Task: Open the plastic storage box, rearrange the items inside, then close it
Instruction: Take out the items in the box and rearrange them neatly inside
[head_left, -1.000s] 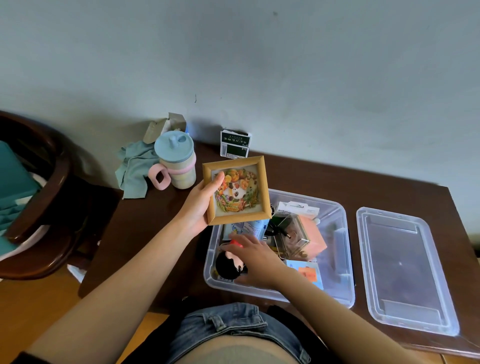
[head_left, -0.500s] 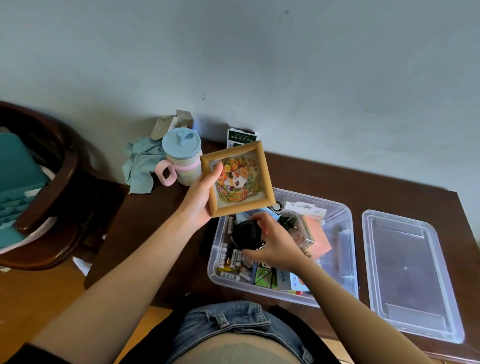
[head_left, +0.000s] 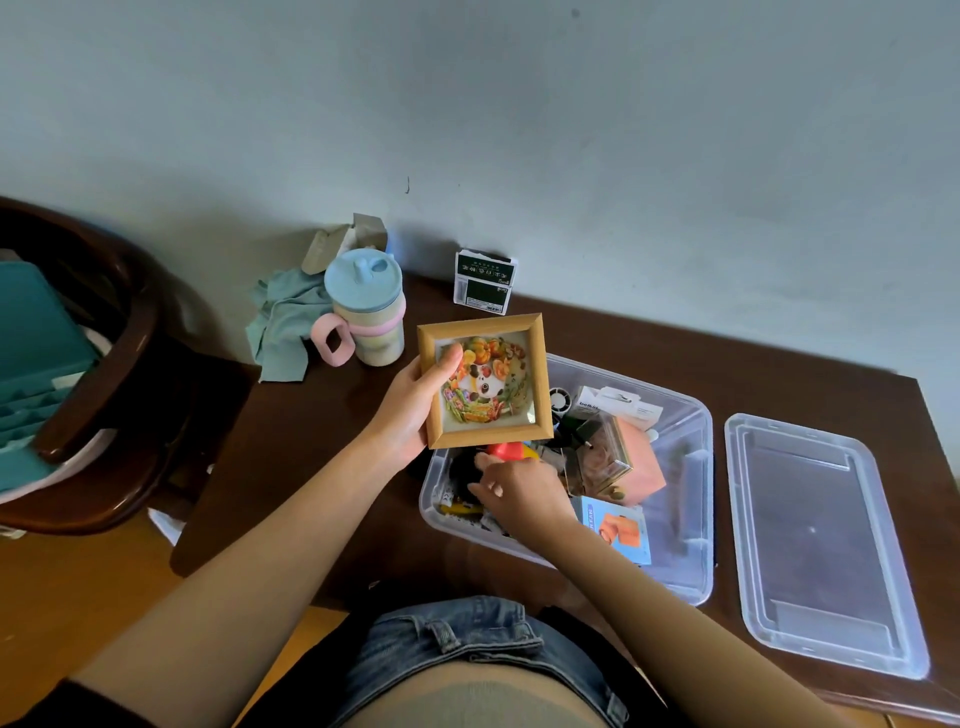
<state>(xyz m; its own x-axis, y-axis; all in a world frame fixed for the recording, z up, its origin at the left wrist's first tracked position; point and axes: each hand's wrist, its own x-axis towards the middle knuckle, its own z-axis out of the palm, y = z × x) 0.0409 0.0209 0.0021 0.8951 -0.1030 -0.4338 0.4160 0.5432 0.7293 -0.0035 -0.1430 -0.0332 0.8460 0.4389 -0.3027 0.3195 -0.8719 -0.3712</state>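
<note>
Nearest us, our right hand (head_left: 519, 488) reaches into the clear plastic storage box (head_left: 691, 525) on the table (head_left: 311, 441), fingers curled among the clutter; we cannot tell whether they grip anything. Our left hand (head_left: 410, 410) pinches the wooden picture frame (head_left: 485, 381) above the box's far corner, seemingly to free sorting room, while the lid (head_left: 815, 540) lies off to the right.

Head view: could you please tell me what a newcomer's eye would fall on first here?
Most striking is the wooden picture frame with a colourful panda picture, held up by the left hand above the far left corner of the clear storage box. Below it, the right hand reaches among the jumbled items in the open box. The box's lid lies flat on the table to the right.
</note>
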